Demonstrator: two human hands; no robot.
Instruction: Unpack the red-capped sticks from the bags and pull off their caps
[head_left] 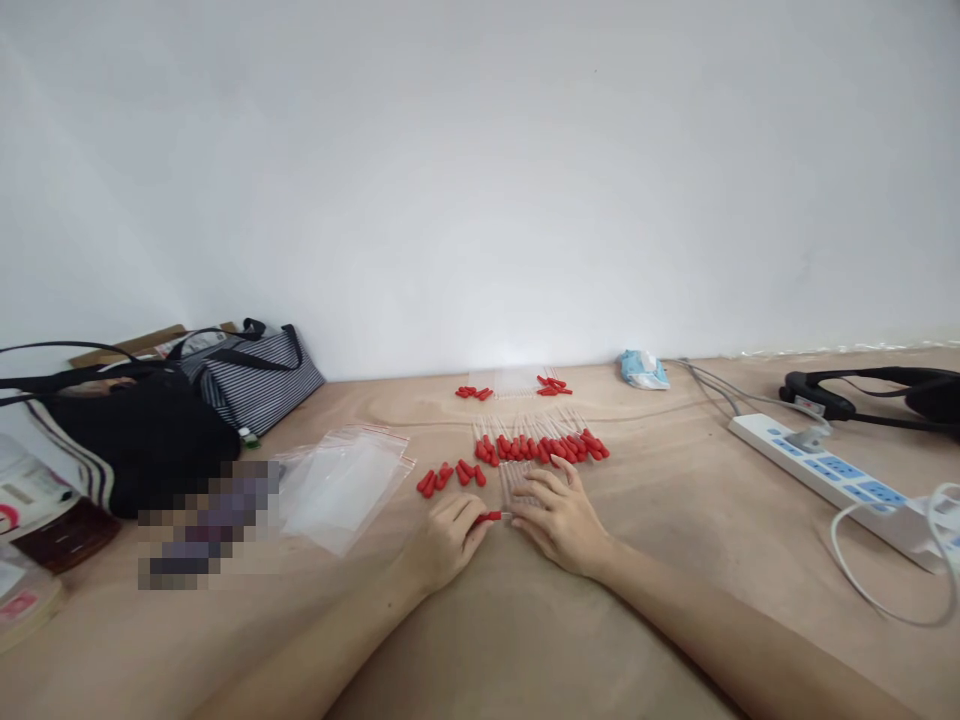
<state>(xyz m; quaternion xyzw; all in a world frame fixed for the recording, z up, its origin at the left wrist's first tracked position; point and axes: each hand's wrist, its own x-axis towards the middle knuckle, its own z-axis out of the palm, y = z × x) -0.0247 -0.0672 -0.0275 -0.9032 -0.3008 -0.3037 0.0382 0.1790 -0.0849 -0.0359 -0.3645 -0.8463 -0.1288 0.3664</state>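
My left hand (454,530) is closed, pinching a red rubber dropper bulb (491,516) that lies sideways and points to the right. A thin clear tube lines up with the bulb's end, and my right hand (559,515) has its thumb and fingertips on that tube. Other fingers of my right hand spread over a row of clear tubes (511,478) on the table. Loose red bulbs (444,478) lie just beyond my left hand. Past my right hand is a row of droppers (536,448), red bulbs toward me and tubes pointing away.
Near the wall lie more clear tubes (517,382) with red bulbs at both sides. Clear zip bags (341,485) are at left, beside a black bag (165,440) and striped bag (262,375). A blue-white packet (643,369), power strip (832,478) and black headset (862,392) sit at right.
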